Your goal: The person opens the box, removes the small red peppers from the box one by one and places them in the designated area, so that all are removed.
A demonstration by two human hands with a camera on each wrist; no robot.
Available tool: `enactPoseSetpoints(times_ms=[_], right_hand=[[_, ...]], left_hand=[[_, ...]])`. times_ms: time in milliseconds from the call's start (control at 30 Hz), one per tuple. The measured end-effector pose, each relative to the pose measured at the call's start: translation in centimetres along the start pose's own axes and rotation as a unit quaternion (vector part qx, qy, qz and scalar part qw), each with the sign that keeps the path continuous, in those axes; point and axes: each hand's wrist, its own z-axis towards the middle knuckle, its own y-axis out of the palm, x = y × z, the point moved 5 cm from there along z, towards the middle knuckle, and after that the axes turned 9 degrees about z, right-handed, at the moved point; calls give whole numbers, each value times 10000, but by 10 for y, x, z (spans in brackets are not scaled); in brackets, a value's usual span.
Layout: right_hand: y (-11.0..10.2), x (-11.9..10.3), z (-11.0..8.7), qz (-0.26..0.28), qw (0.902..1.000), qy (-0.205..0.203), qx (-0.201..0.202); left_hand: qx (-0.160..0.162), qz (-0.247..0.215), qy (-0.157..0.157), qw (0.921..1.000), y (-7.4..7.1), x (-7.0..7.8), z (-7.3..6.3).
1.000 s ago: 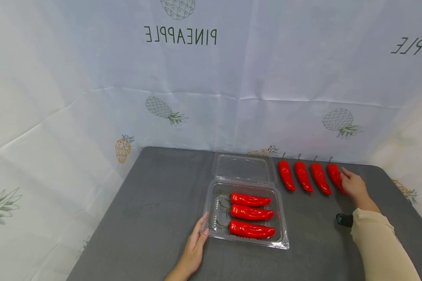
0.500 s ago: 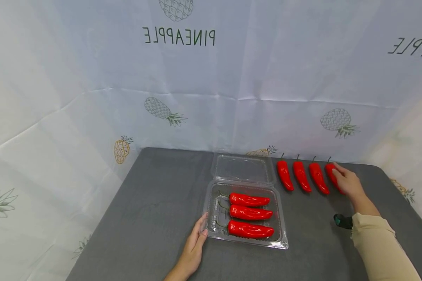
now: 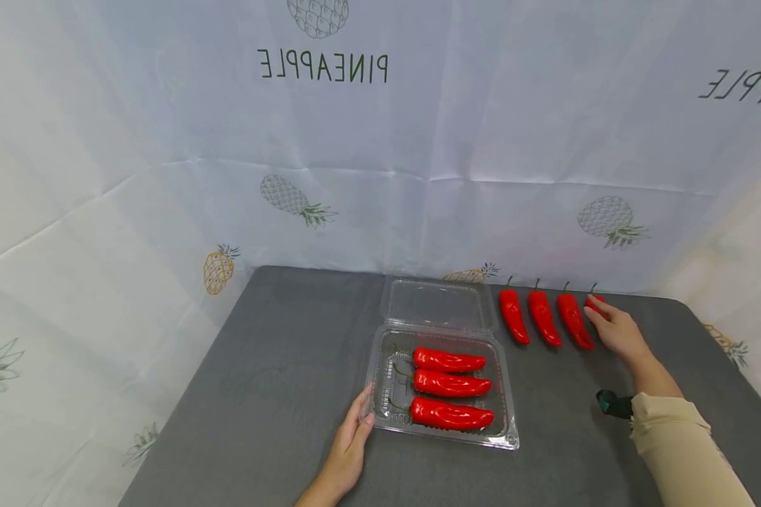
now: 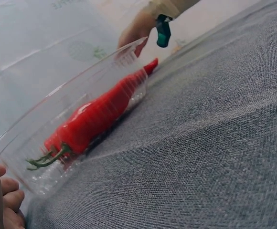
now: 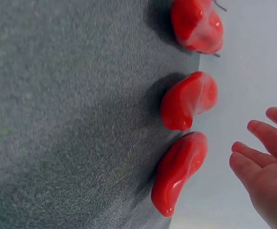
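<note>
Three red peppers (image 3: 453, 384) in open clear container (image 3: 444, 436)

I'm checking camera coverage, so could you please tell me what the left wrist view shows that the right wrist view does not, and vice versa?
Only the left wrist view shows the clear plastic container with red chili peppers inside, the left hand, the beige sleeve and a dark green object near it.
Only the right wrist view shows a row of loose peppers, seen nearly end-on.
Both share red chili peppers, the right hand, the gray cloth-covered table and the pale backdrop.
</note>
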Motion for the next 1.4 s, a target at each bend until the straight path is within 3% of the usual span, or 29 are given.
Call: enactPoseSetpoints(times_ms=[167, 467, 833, 1200, 1400], right_hand=[[6, -5, -5, 98, 9998, 26, -190], [9, -3, -14, 265, 9995, -95, -146], [22, -21, -26, 210, 9988, -428, -132], [41, -31, -39, 473, 9951, -725, -478], [52, -42, -48, 477, 9930, -957, -503]], left_hand=[[29, -31, 63, 10000, 0, 1, -1], [154, 61, 293, 9994, -1, 4, -1], [146, -22, 413, 9990, 0, 3, -1], [120, 53, 306, 9994, 0, 4, 0], [87, -19, 94, 9999, 0, 1, -1]])
